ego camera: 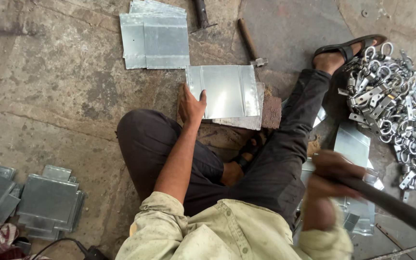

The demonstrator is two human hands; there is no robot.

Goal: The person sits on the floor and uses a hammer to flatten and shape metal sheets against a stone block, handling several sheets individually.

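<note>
The metal sheet [225, 90] is lying flat at the centre of the scene, just beyond the person's folded knees, resting on a second sheet [246, 123] whose edge is showing beneath its near side and on a reddish block [271, 111] sitting under its right near corner. Two folded ridges are running across the sheet from far to near.

The left hand [191, 106] is pressing on the sheet's near left corner, thumb lying on the top face, fingers spread and not closed around anything.

The right hand [331, 175] is wrapping fully around a dark handle [391, 204] at the right near side; the handle is running off toward the near right edge, and its head is not in view. The hand is blurred.

Farther out, a stack of flat sheets [155, 38] is lying at the far side, with a wooden-handled hammer [249, 41] just to its right. A heap of metal ring fittings [396, 96] is occupying the far right, touching the person's sandalled foot [345, 50]. More sheets [355, 144] are lying under the right hand. A pile of folded metal pieces [46, 200] is sitting at the near left on the stone floor [49, 96].
</note>
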